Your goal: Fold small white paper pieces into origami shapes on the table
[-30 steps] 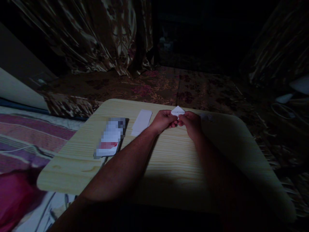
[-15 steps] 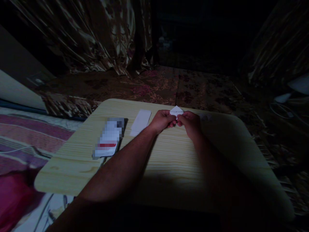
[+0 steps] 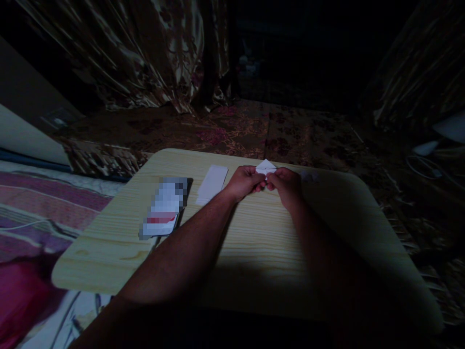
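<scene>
In a dim room, a left hand (image 3: 244, 183) and a right hand (image 3: 289, 185) come together over the far side of a pale wooden table (image 3: 254, 242). Each grip pinches one side of a small folded white paper (image 3: 266, 165) between them, its pointed tip facing away from the person. Just beyond the right hand lie small folded pieces (image 3: 309, 176). Left of the left hand rest white paper strips (image 3: 213, 181), then a flat pixelated object (image 3: 165, 206).
</scene>
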`<state>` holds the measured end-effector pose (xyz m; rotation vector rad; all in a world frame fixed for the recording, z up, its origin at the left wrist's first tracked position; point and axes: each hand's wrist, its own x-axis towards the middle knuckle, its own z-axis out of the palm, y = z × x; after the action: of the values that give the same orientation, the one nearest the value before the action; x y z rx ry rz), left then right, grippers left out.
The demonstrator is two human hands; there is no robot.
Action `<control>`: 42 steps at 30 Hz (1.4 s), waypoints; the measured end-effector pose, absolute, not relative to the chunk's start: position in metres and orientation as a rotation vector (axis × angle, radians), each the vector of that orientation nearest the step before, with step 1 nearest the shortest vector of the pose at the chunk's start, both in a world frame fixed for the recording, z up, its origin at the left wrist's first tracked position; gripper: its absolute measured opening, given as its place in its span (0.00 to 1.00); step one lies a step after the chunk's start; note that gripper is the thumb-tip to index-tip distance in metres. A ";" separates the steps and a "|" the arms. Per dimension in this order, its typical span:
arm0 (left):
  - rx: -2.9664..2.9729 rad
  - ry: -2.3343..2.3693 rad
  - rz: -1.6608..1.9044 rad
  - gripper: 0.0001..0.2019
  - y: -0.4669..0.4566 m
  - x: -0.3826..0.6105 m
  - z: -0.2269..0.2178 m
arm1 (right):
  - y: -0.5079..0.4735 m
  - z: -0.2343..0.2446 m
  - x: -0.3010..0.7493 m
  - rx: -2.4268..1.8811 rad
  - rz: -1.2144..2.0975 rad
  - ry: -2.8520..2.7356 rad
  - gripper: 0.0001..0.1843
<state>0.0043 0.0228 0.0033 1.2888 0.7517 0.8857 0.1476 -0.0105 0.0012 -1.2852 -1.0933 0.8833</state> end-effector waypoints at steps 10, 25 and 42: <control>1.297 0.725 0.886 0.11 0.024 0.004 0.002 | -0.010 -0.002 0.149 -1.280 0.880 -1.109 0.11; 1.358 0.776 0.911 0.07 0.022 0.006 0.004 | -0.011 -0.002 0.151 -1.225 0.942 -1.105 0.11; 1.334 0.782 0.931 0.07 0.025 0.007 0.000 | -0.014 0.004 0.150 -1.306 0.885 -1.159 0.07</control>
<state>0.0065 0.0246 0.0000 1.3338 0.7824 0.9305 0.1496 -0.0136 0.0038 -1.3056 -1.1594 0.8847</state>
